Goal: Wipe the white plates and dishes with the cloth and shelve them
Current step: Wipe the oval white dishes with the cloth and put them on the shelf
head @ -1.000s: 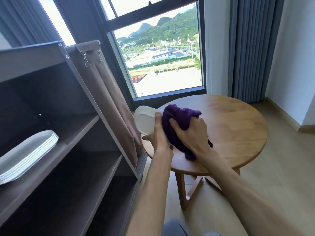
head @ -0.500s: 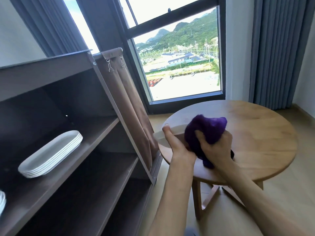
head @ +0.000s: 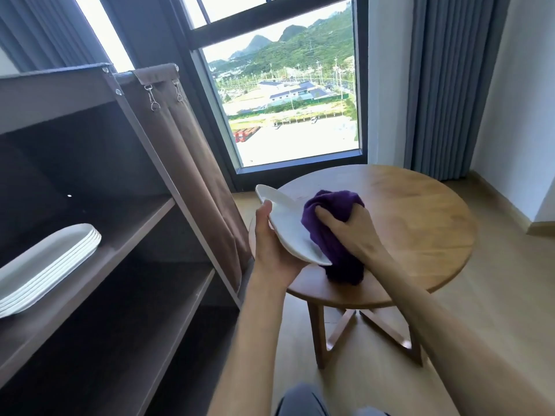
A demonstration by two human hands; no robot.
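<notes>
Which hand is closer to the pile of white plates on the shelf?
The left hand. It holds a white dish just off the shelf's right side, while the right hand, gripping the purple cloth, is farther right, away from the stacked plates.

There is one view only, from a wide-angle camera worn on the person's head, looking forward and down. It sits close over the work: both forearms run up from the bottom edge to the left hand (head: 271,253) and right hand (head: 350,232) near the middle of the frame. The round surface (head: 420,223) lies centre right, the shelf (head: 126,223) fills the left side, and the window (head: 288,94) stands at upper centre. Straight lines bend toward the edges, probably from the lens.
</notes>
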